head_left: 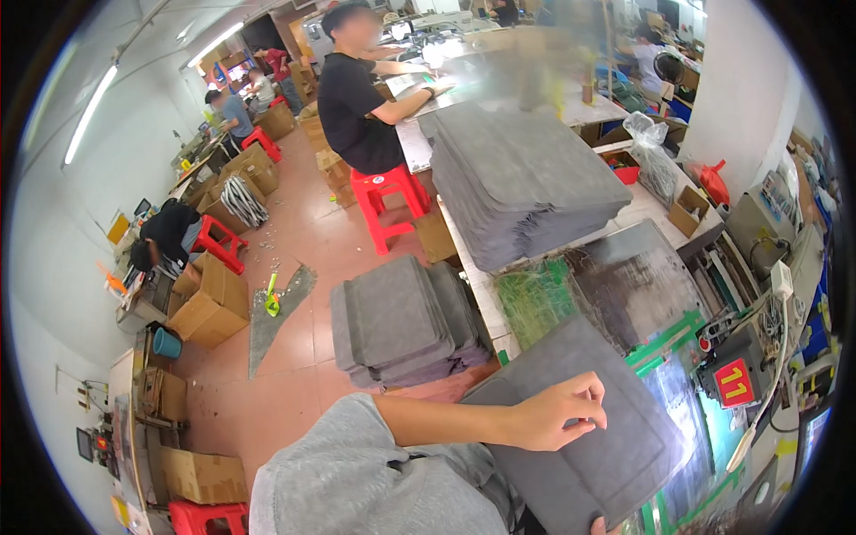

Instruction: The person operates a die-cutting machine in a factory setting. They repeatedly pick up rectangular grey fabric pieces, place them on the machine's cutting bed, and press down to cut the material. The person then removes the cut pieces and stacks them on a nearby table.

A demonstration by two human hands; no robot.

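A large grey felt-like panel with stitched edges lies slanted in front of me, over a glossy work surface with green edging. My left hand rests on the panel's upper face with its fingers curled onto it, the bare forearm reaching in from my grey sleeve. Only a fingertip of my right hand shows at the bottom edge of the picture, touching the panel's lower edge. Whether it grips the panel is hidden.
A tall pile of the same grey panels stands on the table beyond, and a lower pile sits to my left. A machine with a red display is at my right. A person in black sits on a red stool. Cardboard boxes line the floor.
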